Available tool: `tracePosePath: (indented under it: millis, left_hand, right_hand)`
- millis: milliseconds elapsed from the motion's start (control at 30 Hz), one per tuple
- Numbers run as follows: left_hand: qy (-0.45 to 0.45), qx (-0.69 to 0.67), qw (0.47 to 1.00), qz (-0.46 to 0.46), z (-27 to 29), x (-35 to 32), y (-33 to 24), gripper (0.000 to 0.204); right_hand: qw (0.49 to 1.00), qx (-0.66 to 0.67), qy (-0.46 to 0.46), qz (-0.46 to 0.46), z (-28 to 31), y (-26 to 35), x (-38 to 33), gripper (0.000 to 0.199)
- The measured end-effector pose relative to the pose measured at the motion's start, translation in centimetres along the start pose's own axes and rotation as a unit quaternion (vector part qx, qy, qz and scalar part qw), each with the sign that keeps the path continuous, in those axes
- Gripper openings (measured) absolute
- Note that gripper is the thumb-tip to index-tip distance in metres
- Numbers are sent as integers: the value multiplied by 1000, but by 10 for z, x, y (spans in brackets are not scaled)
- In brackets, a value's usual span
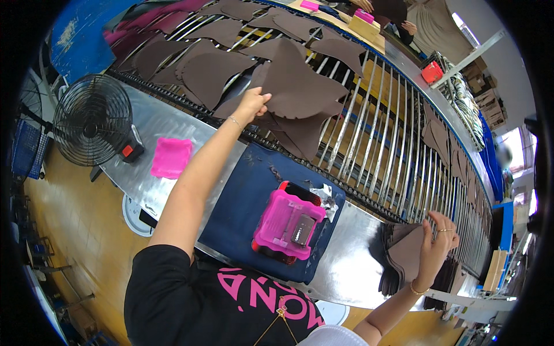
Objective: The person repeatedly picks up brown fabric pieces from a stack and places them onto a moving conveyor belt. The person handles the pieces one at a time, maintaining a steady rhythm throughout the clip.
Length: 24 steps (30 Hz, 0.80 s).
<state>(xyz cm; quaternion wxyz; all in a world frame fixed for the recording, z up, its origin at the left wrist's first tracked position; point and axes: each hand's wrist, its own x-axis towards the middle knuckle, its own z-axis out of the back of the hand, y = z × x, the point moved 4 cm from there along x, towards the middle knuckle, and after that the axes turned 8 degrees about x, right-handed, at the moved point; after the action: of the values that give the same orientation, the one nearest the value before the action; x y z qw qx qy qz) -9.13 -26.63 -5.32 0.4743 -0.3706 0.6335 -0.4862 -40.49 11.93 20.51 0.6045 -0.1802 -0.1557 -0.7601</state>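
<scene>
At the rack's near edge my left hand [253, 105] pinches the edge of a large brown cut panel [303, 83] with curved sides and pointed corners. The panel is lifted at a tilt above other brown panels, which lie partly hidden beneath it on the roller rack [369, 127]. On the right, my right hand [440, 245] is raised by a stack of similar brown panels [402, 254] on the metal table [349, 254]. Its fingers are bent but apart, with nothing visible in them.
A pink tray [283, 222] holding a small dark box sits on a dark blue mat [231, 213]. Farther left are another pink tray [172, 157] and a black fan [92, 122]. Across the rack, another person's hand [408, 27] shows near a wooden board.
</scene>
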Motion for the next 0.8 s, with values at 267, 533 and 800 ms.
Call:
tracePosePath:
  millis: [267, 533, 800]
  left_hand:
    - [-19, -10, 999, 39, 10, 10, 18, 5]
    - [-31, 3, 997, 68, 21, 22, 33, 7]
    - [-99, 115, 985, 85, 25, 19, 27, 61]
  right_hand:
    - [992, 39, 55, -110, -12, -13, -38, 18]
    - [993, 34, 66, -94, -19, -7, -42, 17]
    - [991, 33, 81, -103, -20, -8, -52, 18]
